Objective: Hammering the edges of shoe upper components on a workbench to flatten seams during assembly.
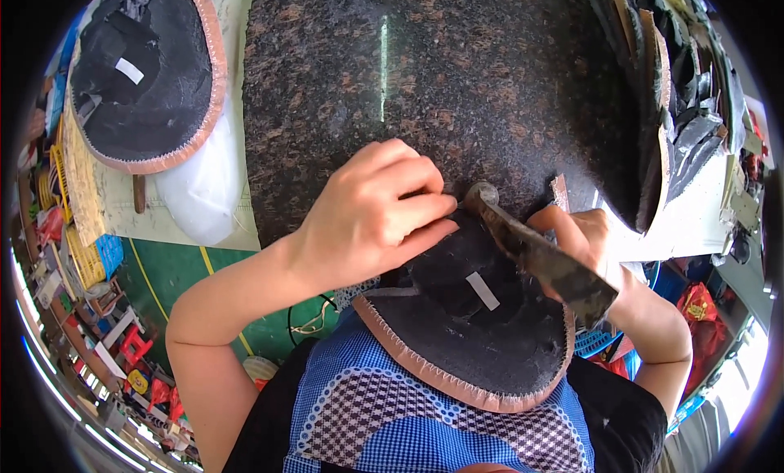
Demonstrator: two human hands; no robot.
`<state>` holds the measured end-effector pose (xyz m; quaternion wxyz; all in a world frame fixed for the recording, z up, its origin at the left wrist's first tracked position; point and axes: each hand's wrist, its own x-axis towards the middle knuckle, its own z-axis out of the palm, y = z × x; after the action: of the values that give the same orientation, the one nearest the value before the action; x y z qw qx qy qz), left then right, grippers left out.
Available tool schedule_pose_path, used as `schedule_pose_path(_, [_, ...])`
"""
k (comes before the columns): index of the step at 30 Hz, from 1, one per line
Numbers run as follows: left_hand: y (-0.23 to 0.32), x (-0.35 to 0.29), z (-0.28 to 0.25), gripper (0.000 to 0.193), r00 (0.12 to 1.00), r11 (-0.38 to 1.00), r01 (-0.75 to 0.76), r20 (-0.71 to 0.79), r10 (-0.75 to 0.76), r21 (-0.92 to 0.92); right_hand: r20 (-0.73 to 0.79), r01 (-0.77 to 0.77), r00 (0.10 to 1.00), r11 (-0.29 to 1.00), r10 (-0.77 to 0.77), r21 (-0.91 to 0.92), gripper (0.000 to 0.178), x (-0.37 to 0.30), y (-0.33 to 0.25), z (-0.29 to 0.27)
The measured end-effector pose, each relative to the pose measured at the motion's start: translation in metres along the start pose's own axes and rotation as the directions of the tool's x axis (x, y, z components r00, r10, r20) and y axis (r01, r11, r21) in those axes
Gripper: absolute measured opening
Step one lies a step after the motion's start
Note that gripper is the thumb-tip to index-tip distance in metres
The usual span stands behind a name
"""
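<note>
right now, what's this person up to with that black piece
A person is working bare-handed on a rounded black piece with a stitched pinkish rim, in front of a blue apron by a dark stone slab. The right hand grips a metal tool that looks like a hammer, its round end close to the left hand, whose fingers bend at the piece's upper edge; whether they pinch it is hidden. A similar piece lies at upper left.
</note>
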<state>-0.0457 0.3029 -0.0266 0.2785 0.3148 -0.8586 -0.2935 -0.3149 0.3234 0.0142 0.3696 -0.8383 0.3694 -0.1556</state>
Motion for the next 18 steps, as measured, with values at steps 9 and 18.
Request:
schedule_pose_path(9, [0.013,-0.013,0.006,0.022,0.999,0.996,0.022,-0.026,-0.02,0.09,0.063,0.026,0.998,0.991,-0.017,-0.134,0.021,0.006,-0.014,-0.001])
schedule_pose_path(18, [0.012,-0.022,0.013,0.022,0.997,0.998,0.052,-0.056,-0.055,-0.043,0.105,-0.013,0.994,0.986,0.03,-0.164,0.014,0.013,-0.026,-0.009])
